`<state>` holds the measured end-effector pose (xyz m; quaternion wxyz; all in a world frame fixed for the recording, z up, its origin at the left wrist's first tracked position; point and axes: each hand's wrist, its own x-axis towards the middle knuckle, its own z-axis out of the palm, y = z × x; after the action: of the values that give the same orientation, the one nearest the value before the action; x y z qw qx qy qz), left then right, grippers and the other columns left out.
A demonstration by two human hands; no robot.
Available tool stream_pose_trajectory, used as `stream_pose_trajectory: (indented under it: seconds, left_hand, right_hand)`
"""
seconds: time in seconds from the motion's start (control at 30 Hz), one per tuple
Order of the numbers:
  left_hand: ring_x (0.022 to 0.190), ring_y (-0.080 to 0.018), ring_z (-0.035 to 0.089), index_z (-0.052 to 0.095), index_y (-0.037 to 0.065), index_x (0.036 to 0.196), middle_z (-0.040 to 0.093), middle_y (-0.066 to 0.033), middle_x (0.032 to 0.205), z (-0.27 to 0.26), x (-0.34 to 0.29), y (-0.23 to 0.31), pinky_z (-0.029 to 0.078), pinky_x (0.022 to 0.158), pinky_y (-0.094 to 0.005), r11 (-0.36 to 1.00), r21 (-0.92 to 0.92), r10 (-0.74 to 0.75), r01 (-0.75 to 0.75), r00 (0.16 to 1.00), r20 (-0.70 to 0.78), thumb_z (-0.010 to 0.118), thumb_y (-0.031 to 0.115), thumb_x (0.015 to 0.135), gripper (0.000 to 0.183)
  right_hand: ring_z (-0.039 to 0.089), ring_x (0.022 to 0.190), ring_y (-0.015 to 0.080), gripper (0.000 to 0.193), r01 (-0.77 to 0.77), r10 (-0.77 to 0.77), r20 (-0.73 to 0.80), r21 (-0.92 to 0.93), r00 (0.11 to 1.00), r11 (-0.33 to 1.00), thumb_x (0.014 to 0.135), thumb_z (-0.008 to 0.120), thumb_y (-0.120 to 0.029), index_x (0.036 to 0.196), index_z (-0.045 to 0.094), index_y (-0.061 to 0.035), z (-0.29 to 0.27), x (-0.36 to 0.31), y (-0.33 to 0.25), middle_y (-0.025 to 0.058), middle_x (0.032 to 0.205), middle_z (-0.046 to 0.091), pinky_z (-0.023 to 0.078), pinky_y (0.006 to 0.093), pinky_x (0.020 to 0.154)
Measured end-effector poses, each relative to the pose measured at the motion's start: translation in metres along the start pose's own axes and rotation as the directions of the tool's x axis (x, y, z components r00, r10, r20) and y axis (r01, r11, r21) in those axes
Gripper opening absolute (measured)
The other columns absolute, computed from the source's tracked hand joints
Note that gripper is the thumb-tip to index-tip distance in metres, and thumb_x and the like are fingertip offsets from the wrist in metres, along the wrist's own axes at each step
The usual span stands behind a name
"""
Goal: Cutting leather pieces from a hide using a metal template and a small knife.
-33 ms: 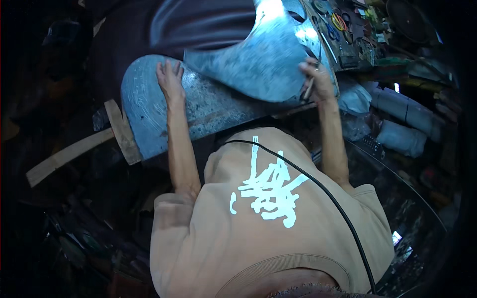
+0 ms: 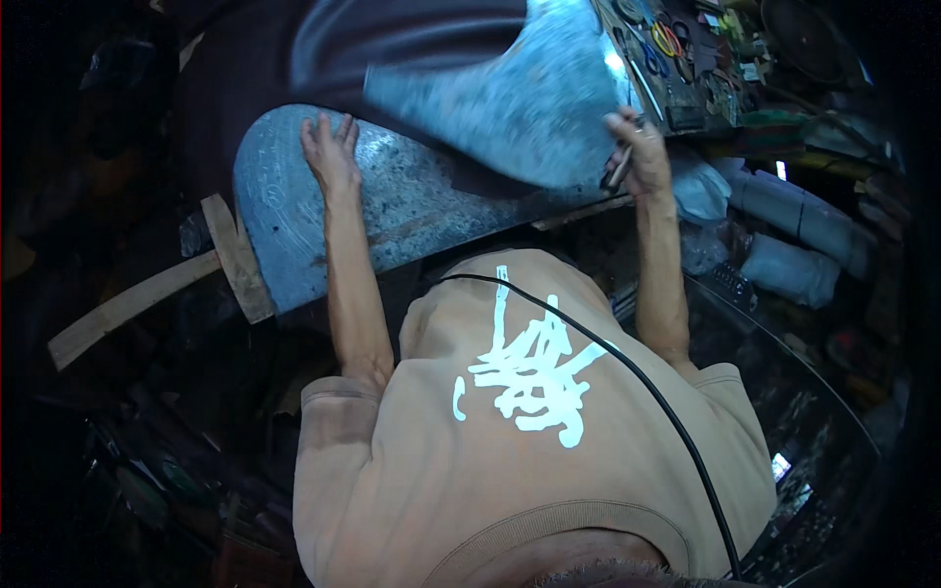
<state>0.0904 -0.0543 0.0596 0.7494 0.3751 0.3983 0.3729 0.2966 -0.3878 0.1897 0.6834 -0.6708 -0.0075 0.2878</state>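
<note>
My left hand (image 2: pixel 333 157) rests flat with spread fingers on a scratched grey, round-ended board (image 2: pixel 284 211) that looks metal-faced. Above its right part is a mottled grey curved sheet (image 2: pixel 520 113), blurred by motion, with a pointed left tip and a hollowed far edge. At that sheet's right edge, my right hand (image 2: pixel 642 152) is closed around a short dark tool (image 2: pixel 618 171), whose exact kind I cannot make out. Its fingertips meet the sheet's edge. Smooth dark brown material, like leather or vinyl (image 2: pixel 392 44), spreads beyond and under the curved sheet.
Wooden strips (image 2: pixel 235 260) jut out by the board's left end. On the bench at the far right lie scissors (image 2: pixel 668 39) and several small tools. Plastic-wrapped rolls (image 2: pixel 794 211) lie to the right. A black cable (image 2: pixel 676 421) runs across my shirt.
The curved sheet has shifted away from me and slightly right, together with my right hand. My left hand stays on the board, almost unmoved.
</note>
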Motion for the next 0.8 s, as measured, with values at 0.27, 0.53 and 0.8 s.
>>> stream_pose_trajectory:
  seconds: [0.27, 0.53, 0.8]
  left_hand:
    - [0.084, -0.0196, 0.063, 0.054, 0.000, 0.110, 0.065, -0.0114, 0.097, 0.007, 0.012, -0.006, 0.055, 0.074, -0.0317, 0.954, 0.121, -0.294, 0.274, 0.935, 0.200, 0.068, 0.028, 0.090, 0.037]
    - [0.074, -0.0163, 0.067, 0.057, -0.002, 0.104, 0.067, -0.0102, 0.090, 0.016, -0.073, 0.013, 0.057, 0.068, -0.0276, 0.712, 0.594, -0.548, 0.374, 0.825, 0.138, 0.070, 0.019, 0.087, 0.030]
    - [0.066, -0.0098, 0.060, 0.059, -0.002, 0.109, 0.065, -0.0059, 0.082, -0.002, -0.100, 0.025, 0.050, 0.060, -0.0223, 0.549, 0.752, -0.582, 0.366, 0.813, 0.030, 0.071, 0.015, 0.086, 0.031]
  right_hand:
    - [0.057, 0.052, 0.0120, 0.013, 0.097, -0.135, 0.030, 0.549, 0.990, 0.830, 0.092, 0.061, -0.005, 0.101, 0.060, -0.0146, -0.092, 0.013, 0.009, 0.0014, 0.083, 0.066, 0.048, 0.0319, 0.046]
    - [0.059, 0.055, 0.0137, 0.014, 0.044, -0.076, 0.026, 0.619, 0.997, 0.784, 0.093, 0.061, -0.006, 0.102, 0.061, -0.0155, -0.133, 0.029, 0.041, 0.0032, 0.091, 0.069, 0.049, 0.0325, 0.046]
    - [0.062, 0.059, 0.0156, 0.015, -0.159, 0.056, 0.244, 0.426, 0.968, 0.891, 0.091, 0.064, -0.007, 0.095, 0.057, -0.0187, -0.089, 0.058, 0.024, 0.0011, 0.078, 0.063, 0.046, 0.0298, 0.048]
